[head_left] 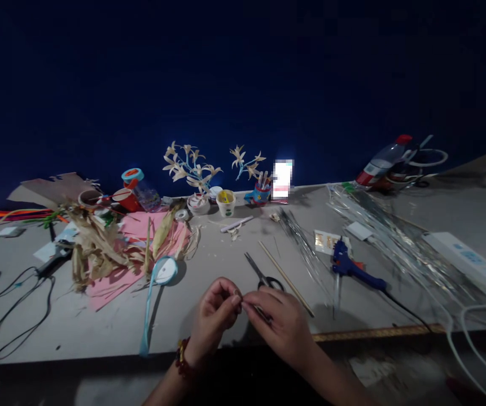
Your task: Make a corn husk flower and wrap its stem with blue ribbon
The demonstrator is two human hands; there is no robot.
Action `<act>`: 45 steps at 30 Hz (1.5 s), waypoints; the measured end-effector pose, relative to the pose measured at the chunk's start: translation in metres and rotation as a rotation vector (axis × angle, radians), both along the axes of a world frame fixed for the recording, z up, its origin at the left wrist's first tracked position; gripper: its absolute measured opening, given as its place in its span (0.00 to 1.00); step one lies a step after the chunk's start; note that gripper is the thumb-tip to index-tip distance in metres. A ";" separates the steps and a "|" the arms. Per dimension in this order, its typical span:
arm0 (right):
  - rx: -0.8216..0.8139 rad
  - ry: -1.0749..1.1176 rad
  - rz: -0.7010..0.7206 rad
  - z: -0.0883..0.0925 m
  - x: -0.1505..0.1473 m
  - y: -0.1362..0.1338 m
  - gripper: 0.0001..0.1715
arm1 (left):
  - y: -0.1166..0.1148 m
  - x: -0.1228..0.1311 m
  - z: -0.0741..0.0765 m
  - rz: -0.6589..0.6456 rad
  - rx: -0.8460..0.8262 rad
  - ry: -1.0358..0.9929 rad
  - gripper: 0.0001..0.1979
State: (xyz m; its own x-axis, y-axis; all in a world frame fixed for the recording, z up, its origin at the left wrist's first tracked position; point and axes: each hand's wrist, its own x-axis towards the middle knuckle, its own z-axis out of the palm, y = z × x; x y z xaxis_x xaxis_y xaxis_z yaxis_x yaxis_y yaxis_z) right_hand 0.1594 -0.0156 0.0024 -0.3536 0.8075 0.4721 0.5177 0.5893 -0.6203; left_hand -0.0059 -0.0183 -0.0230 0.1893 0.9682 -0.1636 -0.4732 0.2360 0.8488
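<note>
My left hand [219, 310], with a beaded bracelet [182, 356] at the wrist, is closed in a pinch. Its fingertips meet those of my right hand [279, 321], also pinched, above the table's front edge. Whatever lies between the fingertips is too small to make out. Just behind my right hand lies a pair of dark scissors [259, 272], its handles partly covered by the hand. A thin wooden stick [285, 276] rests to the right of the scissors. Left of my hands lies a spool of light blue ribbon [165, 272], its loose end trailing toward the table edge.
Dried corn husks [99, 242] lie on pink paper [103, 293] at left. A blue glue gun [353, 268] stands at right beside wire bundles [306, 242] and a white power strip [467, 259]. Husk flowers [192, 166], a paper cup [226, 206] and a lit phone [283, 179] stand behind.
</note>
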 end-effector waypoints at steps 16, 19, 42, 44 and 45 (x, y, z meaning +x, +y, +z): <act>0.003 0.013 0.083 0.002 0.007 0.009 0.11 | 0.003 0.001 0.000 -0.006 -0.089 -0.048 0.10; 0.027 0.014 0.082 0.001 0.008 0.010 0.12 | 0.002 0.000 -0.003 -0.037 -0.073 -0.020 0.10; 0.022 0.042 0.027 0.003 0.006 0.010 0.09 | 0.000 -0.007 0.009 -0.066 0.401 0.555 0.09; 0.013 0.065 0.033 0.002 0.004 0.009 0.10 | -0.001 -0.006 0.008 -0.032 0.419 0.577 0.09; 0.010 0.084 0.046 0.002 0.003 0.008 0.11 | -0.001 -0.006 0.007 -0.016 0.424 0.587 0.08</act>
State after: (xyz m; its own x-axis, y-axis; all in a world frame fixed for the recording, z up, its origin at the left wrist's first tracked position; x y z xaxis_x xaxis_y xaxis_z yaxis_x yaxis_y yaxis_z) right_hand 0.1627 -0.0073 0.0039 -0.3488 0.7863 0.5100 0.4361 0.6178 -0.6543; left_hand -0.0116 -0.0196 -0.0160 0.1999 0.9687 0.1468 0.0893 -0.1673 0.9819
